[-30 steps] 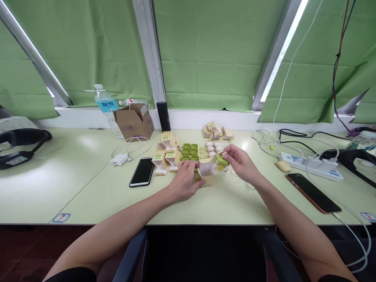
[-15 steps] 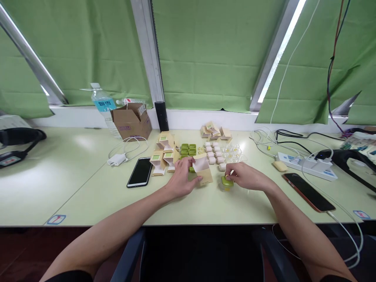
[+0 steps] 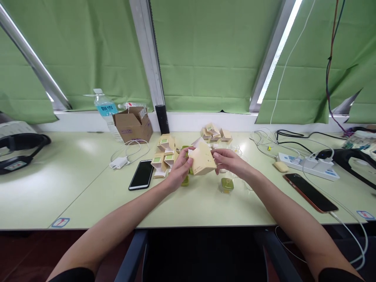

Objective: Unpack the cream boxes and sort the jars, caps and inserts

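A small cream cardboard box [image 3: 202,159] with an open flap is raised over the table between both hands. My left hand [image 3: 180,168] grips its left side, thumb in front. At its right side my right hand [image 3: 230,161] pinches the edge with thumb and fingers. Below the right hand stands a small clear container with a green lid [image 3: 227,185], touched by neither hand. Green lidded pieces [image 3: 185,181] lie partly hidden behind the left hand and the box. Clear plastic cups [image 3: 235,149] show behind the right hand.
Several cream boxes [image 3: 161,160] stand left of my hands, and more boxes [image 3: 212,131] lie at the back. A black phone [image 3: 141,174] rests at left, another phone [image 3: 310,192] at right near a power strip [image 3: 308,166]. A brown carton [image 3: 133,124] stands at the back left.
My right hand has let go of the green-lidded container and moved up and left onto the box. The box has been lifted and turned, its printed side now facing me.
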Motion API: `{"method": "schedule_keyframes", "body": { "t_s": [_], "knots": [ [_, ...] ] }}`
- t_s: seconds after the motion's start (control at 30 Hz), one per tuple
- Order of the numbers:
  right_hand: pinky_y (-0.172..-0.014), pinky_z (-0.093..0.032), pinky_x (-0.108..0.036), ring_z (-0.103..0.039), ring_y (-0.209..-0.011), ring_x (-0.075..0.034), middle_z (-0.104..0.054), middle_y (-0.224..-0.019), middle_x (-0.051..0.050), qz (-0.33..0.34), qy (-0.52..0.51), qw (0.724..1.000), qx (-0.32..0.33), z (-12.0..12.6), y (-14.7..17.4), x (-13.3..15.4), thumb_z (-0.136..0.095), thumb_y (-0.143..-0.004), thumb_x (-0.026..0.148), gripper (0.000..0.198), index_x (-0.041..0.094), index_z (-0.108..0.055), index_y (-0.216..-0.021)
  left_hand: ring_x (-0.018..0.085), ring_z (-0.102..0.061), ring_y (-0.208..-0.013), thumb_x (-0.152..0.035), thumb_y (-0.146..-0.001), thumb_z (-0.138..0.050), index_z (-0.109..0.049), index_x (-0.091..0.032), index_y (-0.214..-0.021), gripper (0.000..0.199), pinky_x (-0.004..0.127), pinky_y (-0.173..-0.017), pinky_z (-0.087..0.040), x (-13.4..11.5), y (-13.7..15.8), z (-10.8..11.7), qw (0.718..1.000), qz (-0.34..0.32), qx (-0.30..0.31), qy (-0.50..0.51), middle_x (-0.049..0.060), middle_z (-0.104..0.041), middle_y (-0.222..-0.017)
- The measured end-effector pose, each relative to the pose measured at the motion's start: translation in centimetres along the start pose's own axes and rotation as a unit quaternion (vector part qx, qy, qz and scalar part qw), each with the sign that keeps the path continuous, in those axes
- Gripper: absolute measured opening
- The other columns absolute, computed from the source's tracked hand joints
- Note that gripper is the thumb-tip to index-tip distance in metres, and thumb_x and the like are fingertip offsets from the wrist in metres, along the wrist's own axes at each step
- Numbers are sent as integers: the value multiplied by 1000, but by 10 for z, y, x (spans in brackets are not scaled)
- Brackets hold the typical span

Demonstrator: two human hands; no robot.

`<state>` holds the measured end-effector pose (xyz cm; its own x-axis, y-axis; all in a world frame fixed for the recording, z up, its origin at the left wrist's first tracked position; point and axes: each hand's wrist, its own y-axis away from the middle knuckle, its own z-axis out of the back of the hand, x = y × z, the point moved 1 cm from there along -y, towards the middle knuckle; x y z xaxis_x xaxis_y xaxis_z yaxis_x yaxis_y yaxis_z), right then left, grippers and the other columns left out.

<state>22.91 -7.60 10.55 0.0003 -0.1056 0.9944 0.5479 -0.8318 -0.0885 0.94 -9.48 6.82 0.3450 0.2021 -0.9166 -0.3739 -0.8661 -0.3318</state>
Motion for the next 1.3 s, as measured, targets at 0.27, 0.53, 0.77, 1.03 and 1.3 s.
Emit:
{"method": "schedule_keyframes", "body": {
  "t_s": [0.27, 0.53, 0.77, 1.03, 1.3],
  "knots": [
    [-63, -57, -31, -70, -88, -23, -76, -98, -9, 8, -160, 987, -11, -12, -15, -14, -78, -79, 57, 43, 21, -73, -101, 25, -69, -96, -69, -90, -59, -38, -26, -140, 69, 38, -81, -55, -3, -24, 3, 996, 4, -27, -90, 7, -69, -108],
    [-82, -60, -44, -74, -89, -24, -77, -102, -6, 26, -204, 978, -40, -13, -10, -17, -83, -77, 47, 42, 23, -67, -108, 29, -57, -121, -42, -99, -53, -36, -23, -141, 49, 50, -106, -42, -2, -12, -4, 892, -126, -174, -398, 11, -64, -118],
    [-66, -56, -33, -69, -74, -17, -74, -89, 2, 57, -221, 964, -137, -26, -12, -30, -91, -70, 48, 53, 28, -55, -104, 35, -42, -143, -31, -93, -60, -33, -21, -149, 63, 55, -116, -37, 9, 5, -11, 791, -258, -62, -552, 19, -47, -147],
    [-56, -50, -27, -63, -66, -13, -72, -91, 3, 75, -205, 968, -126, -40, -9, -35, -91, -70, 49, 57, 28, -49, -103, 32, -48, -140, -36, -98, -56, -27, -20, -152, 63, 50, -114, -43, 19, 6, -10, 886, -163, -54, -430, 19, -47, -150],
    [-54, -52, -27, -66, -73, -17, -73, -91, 2, 74, -168, 965, -189, -33, -10, -42, -93, -65, 48, 65, 29, -48, -109, 32, -50, -138, -35, -97, -57, -33, -20, -148, 58, 51, -114, -42, 21, 6, -8, 929, -131, -39, -343, 18, -50, -147]
  ]
}}
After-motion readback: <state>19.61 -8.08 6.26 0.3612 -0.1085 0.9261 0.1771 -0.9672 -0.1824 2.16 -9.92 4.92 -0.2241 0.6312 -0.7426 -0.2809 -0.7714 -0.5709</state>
